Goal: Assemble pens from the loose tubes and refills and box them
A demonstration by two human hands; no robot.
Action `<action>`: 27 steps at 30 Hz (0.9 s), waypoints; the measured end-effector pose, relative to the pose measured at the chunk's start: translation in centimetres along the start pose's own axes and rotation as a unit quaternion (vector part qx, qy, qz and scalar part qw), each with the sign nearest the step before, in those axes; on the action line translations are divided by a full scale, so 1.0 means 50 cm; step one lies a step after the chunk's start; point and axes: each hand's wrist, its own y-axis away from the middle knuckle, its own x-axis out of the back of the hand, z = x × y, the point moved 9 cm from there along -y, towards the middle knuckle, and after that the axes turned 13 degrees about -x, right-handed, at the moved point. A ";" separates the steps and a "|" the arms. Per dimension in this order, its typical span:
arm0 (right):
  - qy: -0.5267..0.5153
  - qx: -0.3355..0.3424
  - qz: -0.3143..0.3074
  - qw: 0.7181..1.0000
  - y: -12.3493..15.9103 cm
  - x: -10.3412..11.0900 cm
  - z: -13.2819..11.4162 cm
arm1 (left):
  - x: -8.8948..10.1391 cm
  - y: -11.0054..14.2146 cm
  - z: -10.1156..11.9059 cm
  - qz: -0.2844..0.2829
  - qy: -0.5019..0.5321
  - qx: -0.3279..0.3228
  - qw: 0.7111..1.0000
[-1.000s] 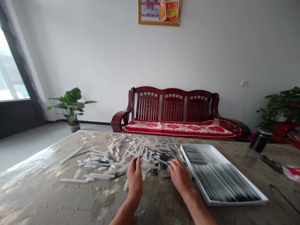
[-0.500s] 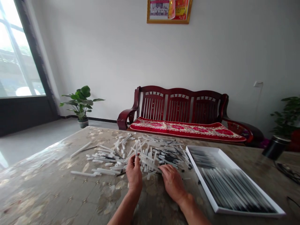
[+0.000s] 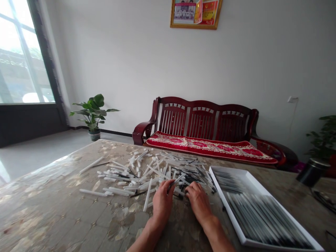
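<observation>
The white box (image 3: 229,210) holds slim pens (image 3: 267,217) lying in two groups.

The left hand (image 3: 163,199) hides one end of the tube (image 3: 179,179) it pinches; what the right hand's (image 3: 198,201) fingertips meet is hidden too. Blur smears the tubes (image 3: 267,217) in the box (image 3: 231,211). The top edge cuts off the picture frame (image 3: 193,26) (its print too small to read).

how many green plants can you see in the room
2: a potted plant left of the wooden bench, and a leafy plant cut off at the right edge. Others may be hidden.
</observation>
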 end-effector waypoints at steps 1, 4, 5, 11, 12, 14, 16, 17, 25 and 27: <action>-0.025 -0.004 0.007 1.000 -0.002 0.000 0.007 | -0.005 0.001 0.003 -0.020 -0.015 0.002 1.000; -0.165 -0.055 0.054 0.983 -0.012 0.007 0.052 | -0.017 0.003 0.011 -0.073 -0.058 -0.001 0.996; -0.228 -0.089 0.067 0.967 -0.016 0.006 0.075 | -0.021 0.004 0.014 -0.089 -0.070 -0.006 0.994; -0.518 -0.255 0.048 0.815 -0.019 -0.033 0.165 | -0.043 0.009 0.022 -0.150 -0.099 -0.038 0.983; -0.534 -0.260 0.050 0.803 -0.018 -0.032 0.167 | -0.045 0.010 0.023 -0.154 -0.100 -0.044 0.982; -0.554 -0.262 0.045 0.789 -0.015 -0.030 0.163 | -0.049 0.011 0.025 -0.158 -0.101 -0.053 0.981; -0.560 -0.260 0.034 0.786 -0.013 -0.030 0.155 | -0.051 0.013 0.025 -0.158 -0.100 -0.059 0.981; -0.559 -0.258 0.030 0.788 -0.013 -0.030 0.150 | -0.052 0.013 0.025 -0.158 -0.099 -0.060 0.981; -0.567 -0.235 -0.001 0.790 -0.007 -0.027 0.115 | -0.056 0.014 0.021 -0.162 -0.084 -0.052 0.982; -0.572 -0.231 0.001 0.787 -0.006 -0.020 0.111 | -0.057 0.014 0.019 -0.160 -0.075 -0.048 0.983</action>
